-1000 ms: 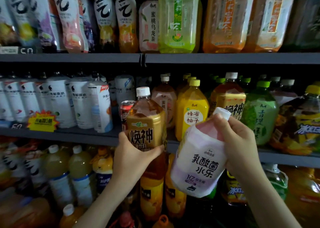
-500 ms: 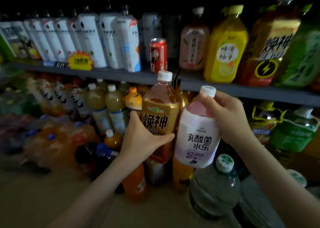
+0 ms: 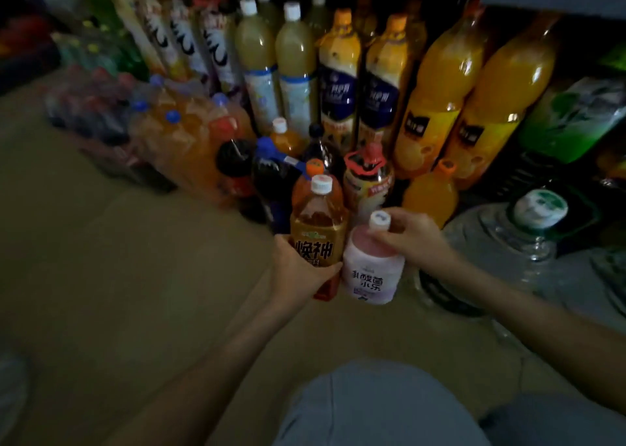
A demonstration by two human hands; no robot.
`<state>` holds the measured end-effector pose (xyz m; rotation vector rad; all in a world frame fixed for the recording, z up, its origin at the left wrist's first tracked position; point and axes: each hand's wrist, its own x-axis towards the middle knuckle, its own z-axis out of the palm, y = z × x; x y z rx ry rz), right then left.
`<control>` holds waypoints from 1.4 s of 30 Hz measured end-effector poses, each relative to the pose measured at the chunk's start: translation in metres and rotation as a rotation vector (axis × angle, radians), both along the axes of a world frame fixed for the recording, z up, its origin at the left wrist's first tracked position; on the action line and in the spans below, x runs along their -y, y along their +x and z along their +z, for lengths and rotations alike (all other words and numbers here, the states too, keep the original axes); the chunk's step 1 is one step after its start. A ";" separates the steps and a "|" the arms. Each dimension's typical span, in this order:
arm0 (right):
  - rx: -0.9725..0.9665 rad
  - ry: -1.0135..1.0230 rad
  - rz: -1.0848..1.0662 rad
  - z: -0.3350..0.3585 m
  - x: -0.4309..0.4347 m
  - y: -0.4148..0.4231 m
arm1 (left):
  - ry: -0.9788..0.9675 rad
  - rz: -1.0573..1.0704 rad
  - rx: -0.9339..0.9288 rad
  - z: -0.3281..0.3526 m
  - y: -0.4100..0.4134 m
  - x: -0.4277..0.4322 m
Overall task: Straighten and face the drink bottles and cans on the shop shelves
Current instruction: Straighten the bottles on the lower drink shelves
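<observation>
Tea bottle (image 3: 318, 228): upright, clasped low on body by left grip (image 3: 298, 269). Pink bottle (image 3: 372, 276): upright, just right of it, clasped at shoulder by right grip (image 3: 416, 238). Floor bottles (image 3: 271, 174) stood just beyond both grips, left nearer.

Tan floor (image 3: 135, 276), as I see it from the head camera. Standing on it: shrink-wrapped bottle packs (image 3: 176, 140), left; a tight cluster of loose dark and orange bottles (image 3: 271, 174), centre; a large clear water jug (image 3: 518, 242), right. Tall bottles (image 3: 440, 89) line up behind, their bases hidden.
</observation>
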<state>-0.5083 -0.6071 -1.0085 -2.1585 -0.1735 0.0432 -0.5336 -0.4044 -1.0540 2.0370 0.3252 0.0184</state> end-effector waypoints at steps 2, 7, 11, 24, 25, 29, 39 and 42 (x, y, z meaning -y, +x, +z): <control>-0.049 -0.082 0.078 -0.036 -0.004 -0.006 | -0.003 0.014 -0.067 -0.031 -0.012 -0.004; -0.114 -0.231 0.180 -0.085 -0.001 -0.010 | 0.008 -0.016 -0.202 -0.087 -0.019 -0.003; -0.141 -0.274 0.197 -0.100 0.006 -0.008 | 0.010 -0.022 -0.217 -0.123 -0.007 0.003; -0.267 -0.417 0.342 -0.109 0.018 -0.006 | -0.093 -0.064 -0.243 -0.160 -0.016 -0.001; -0.272 -0.432 0.360 -0.107 0.017 -0.005 | -0.083 -0.078 -0.242 -0.161 -0.021 -0.004; -0.257 -0.459 0.413 -0.091 0.013 -0.003 | -0.086 -0.094 -0.270 -0.156 -0.028 -0.010; 0.122 -0.145 0.171 0.033 0.011 0.020 | 0.029 -0.111 0.541 0.016 0.012 -0.011; 0.304 -0.018 -0.055 0.099 0.029 0.041 | -0.046 -0.184 0.630 0.105 0.066 0.042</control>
